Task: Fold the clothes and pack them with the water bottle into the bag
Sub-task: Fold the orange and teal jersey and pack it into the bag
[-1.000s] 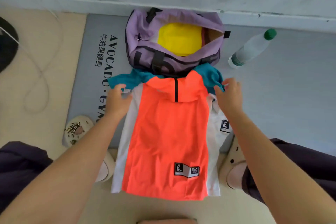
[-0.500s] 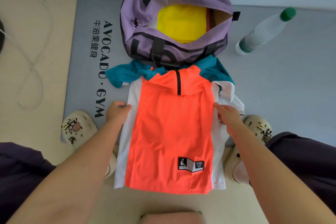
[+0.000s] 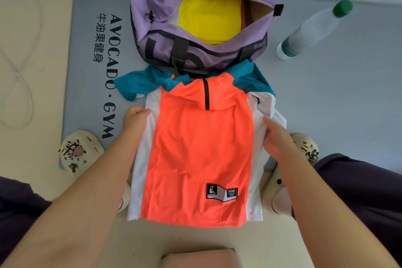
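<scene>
Orange with white side panels, the shirt (image 3: 200, 154) lies flat, half on the grey mat (image 3: 348, 104), half on beige floor, long axis running from me toward the purple bag (image 3: 195, 50). I see my left hand (image 3: 134, 121) curled on its left edge and my right hand (image 3: 275, 137) gripping its right edge, both equally near. The teal sleeves touch the open bag. The water bottle (image 3: 313, 30) lies on the mat just right of the bag, near the wall.

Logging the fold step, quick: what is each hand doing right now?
Left hand: fingers curled, gripping the white left edge of the orange shirt.
Right hand: holding the shirt's white right edge.
</scene>
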`<act>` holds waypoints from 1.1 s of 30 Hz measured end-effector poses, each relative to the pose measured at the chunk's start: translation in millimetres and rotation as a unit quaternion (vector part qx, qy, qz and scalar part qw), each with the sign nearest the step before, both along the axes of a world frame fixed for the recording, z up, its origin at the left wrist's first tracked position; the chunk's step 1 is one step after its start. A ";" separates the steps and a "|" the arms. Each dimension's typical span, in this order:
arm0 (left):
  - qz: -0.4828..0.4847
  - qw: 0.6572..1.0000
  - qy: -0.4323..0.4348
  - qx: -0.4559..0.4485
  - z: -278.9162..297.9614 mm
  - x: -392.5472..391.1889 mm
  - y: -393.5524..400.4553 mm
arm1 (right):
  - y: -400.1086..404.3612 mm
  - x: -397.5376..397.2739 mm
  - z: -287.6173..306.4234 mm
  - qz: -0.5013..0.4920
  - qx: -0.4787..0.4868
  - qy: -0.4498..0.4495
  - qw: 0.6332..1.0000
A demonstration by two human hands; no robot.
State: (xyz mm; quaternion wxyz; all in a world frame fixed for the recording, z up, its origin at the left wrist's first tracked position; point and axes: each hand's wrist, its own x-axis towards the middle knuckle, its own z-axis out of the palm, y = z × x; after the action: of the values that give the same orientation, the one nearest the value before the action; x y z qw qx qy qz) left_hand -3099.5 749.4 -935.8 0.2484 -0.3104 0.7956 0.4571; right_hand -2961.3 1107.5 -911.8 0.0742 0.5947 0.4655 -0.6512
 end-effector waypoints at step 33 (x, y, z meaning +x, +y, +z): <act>0.061 0.968 0.068 0.233 100.2 -17.3 -53.2 | 38.0 -23.2 98.9 0.134 0.128 0.130 0.974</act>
State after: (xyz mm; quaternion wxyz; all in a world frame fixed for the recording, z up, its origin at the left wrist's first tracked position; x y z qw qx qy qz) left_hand -3116.8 696.2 -835.6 0.2307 -0.2597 0.6618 0.6643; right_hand -2984.6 1145.5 -812.9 0.0227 0.4418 0.6260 -0.6422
